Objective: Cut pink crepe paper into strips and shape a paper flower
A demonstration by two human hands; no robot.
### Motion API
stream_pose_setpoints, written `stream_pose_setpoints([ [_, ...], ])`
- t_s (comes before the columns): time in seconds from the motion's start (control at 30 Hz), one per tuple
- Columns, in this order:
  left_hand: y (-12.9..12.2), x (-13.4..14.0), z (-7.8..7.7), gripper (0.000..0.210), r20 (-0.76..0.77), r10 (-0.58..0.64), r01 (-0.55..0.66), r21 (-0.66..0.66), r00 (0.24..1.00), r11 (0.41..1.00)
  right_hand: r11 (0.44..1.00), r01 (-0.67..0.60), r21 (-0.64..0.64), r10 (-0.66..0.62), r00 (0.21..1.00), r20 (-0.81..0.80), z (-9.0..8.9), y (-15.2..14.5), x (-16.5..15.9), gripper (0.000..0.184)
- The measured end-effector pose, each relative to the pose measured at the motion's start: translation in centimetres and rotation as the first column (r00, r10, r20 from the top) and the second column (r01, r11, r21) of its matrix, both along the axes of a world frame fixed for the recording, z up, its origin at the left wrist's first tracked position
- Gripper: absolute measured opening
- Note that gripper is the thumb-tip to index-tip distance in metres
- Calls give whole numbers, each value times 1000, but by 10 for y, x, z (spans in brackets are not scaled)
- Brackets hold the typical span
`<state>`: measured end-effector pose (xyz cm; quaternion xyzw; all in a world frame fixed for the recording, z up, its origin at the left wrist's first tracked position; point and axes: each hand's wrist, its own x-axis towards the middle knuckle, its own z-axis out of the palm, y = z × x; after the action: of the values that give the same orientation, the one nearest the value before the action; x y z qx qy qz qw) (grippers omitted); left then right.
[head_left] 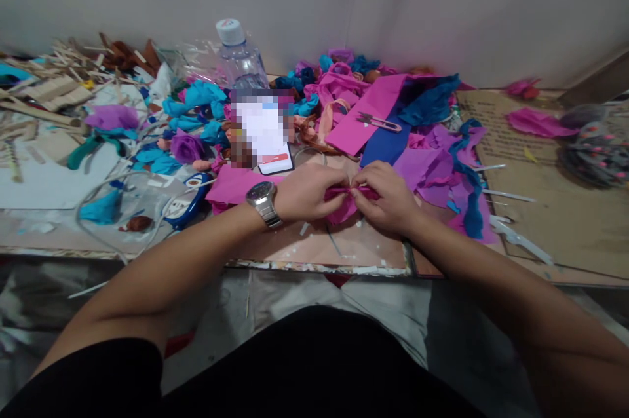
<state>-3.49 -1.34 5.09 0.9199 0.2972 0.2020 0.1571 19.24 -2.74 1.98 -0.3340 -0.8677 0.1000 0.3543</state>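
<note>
My left hand (307,192), with a metal watch (263,203) on its wrist, and my right hand (388,195) meet over the front of the worktable. Both pinch one small piece of magenta crepe paper (344,207), gathered tight between the fingertips; its loose end hangs below my hands. A flat magenta sheet (236,185) lies just left of my left hand. Behind my hands a phone (265,133) stands propped with its screen lit.
Heaps of blue, purple and pink crepe paper (432,156) cover the table, with finished paper roses (187,146) to the left. Small snips (377,121) rest on a pink sheet. A water bottle (239,56) stands at the back. Wooden sticks (44,94) pile far left.
</note>
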Motion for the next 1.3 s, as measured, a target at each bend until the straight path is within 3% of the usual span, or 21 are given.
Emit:
stream_pose_setpoints([
  [0.23,1,-2,2,21,28,-5,5,-17,1000,1000,1000,-4,7,4,1000,-15,0,0,1,4],
  [0.5,3,-3,5,27,142,14,7,-147,990,989,1000,-10,10,11,999,-32,-1,1,2,5],
  [0.6,2,-2,3,25,123,5,6,-90,992,996,1000,-12,14,13,999,-37,-1,1,2,4],
  [0.77,-3,1,-4,26,34,6,-10,134,999,991,1000,-31,-7,31,1000,2,0,0,0,3],
  [0.83,-3,1,-4,26,53,-18,10,152,998,988,999,-30,-18,30,1000,-2,1,-1,0,4],
  [1.0,3,-3,-1,23,125,-36,29,61,991,998,1000,-11,-8,11,996,-90,1,-1,2,4],
  [1.3,8,-7,3,25,145,-55,64,-62,988,996,999,3,41,-2,999,-35,3,0,5,7],
])
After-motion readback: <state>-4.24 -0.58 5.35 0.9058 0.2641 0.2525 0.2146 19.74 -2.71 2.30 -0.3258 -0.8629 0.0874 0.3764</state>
